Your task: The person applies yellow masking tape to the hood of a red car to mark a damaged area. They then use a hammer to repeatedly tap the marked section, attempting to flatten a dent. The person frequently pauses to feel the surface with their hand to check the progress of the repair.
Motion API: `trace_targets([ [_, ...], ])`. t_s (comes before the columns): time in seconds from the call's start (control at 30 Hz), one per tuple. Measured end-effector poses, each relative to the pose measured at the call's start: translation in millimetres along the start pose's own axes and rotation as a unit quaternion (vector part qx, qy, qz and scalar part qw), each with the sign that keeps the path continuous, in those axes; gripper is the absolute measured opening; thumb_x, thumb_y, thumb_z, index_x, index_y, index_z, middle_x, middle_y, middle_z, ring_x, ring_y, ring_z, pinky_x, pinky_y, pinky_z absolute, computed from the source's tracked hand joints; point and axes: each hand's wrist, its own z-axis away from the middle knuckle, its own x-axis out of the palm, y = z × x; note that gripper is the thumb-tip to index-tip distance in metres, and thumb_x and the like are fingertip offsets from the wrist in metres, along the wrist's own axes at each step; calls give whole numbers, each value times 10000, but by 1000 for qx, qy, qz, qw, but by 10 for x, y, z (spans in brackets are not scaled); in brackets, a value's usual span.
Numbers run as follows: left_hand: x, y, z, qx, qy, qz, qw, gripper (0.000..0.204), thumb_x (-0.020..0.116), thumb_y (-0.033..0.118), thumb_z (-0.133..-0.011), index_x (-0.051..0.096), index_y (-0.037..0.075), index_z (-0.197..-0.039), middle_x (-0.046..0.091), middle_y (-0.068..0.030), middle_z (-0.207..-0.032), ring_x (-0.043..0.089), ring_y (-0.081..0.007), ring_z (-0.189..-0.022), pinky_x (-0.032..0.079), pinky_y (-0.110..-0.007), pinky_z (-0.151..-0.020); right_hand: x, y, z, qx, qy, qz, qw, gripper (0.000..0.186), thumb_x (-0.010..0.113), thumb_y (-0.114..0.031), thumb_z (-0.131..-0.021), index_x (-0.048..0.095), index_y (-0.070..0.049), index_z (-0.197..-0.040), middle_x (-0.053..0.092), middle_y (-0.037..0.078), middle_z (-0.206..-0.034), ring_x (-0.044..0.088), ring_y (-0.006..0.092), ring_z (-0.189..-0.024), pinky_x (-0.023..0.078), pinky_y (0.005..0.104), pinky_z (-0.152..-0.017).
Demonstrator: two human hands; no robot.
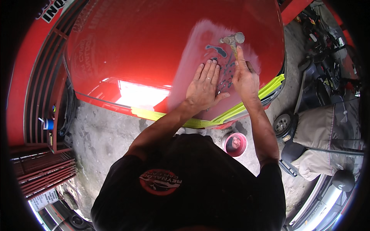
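Note:
A red car panel (127, 50) spreads out before me, with a dull, sanded patch (192, 50) on its right part. Dark bare spots show in that patch. My left hand (204, 82) lies flat on it, fingers stretched out and a ring on one finger. To its right, my right hand (246, 79) grips a ball-peen hammer (233, 39) by the handle, index finger stretched along it. The hammer head is over the upper part of the patch; I cannot tell whether it touches the metal. Yellow-green masking tape (192, 123) runs along the panel's near edge.
A pink bucket (235, 144) with something in it stands on the concrete floor (100, 123) below the panel. Covered motorbikes or vehicles (316, 127) are at the right. Red metal slats (46, 169) and a blue cup (48, 124) are at the left.

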Motion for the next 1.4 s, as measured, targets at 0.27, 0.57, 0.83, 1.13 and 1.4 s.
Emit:
trace_targets([
  [0.27,9,1,12,3,7,-6,1000,1043,448,745,-931,379,-127,-1498,367,-304,-1574,296,-398,-1516,190,-520,-1253,-27,-27,-26,-18,-10,-8,1000,708,625,-75,-911,411,-230,-1568,673,172,-858,691,393,-664,577,502,-574],
  [0.57,15,11,-4,3,6,-8,1000,1046,449,743,-933,376,-135,-1496,367,-307,-1573,299,-409,-1512,193,-524,-1251,14,-62,18,-6,9,-12,1000,733,634,-54,-888,412,-228,-1565,664,174,-845,689,398,-657,580,516,-584],
  [0.83,22,17,4,4,-2,-10,1000,1060,442,746,-933,353,-140,-1508,346,-304,-1590,256,-395,-1536,160,-524,-1261,-91,1,33,7,3,8,1000,783,651,-35,-851,406,-227,-1570,663,176,-850,689,397,-664,586,508,-603],
  [1.13,-15,30,-11,16,3,-28,999,1044,471,725,-934,364,-150,-1494,368,-306,-1575,284,-392,-1526,171,-532,-1257,-159,17,119,8,-18,14,1000,818,663,-33,-829,403,-246,-1574,662,167,-854,687,392,-658,590,504,-610],
  [1.4,-16,4,-65,5,-3,-31,999,1062,479,730,-922,359,-155,-1498,363,-305,-1581,270,-400,-1530,153,-525,-1263,-246,62,130,52,38,-49,997,661,605,-51,-944,431,-221,-1559,679,186,-874,699,407,-700,579,501,-615],
])
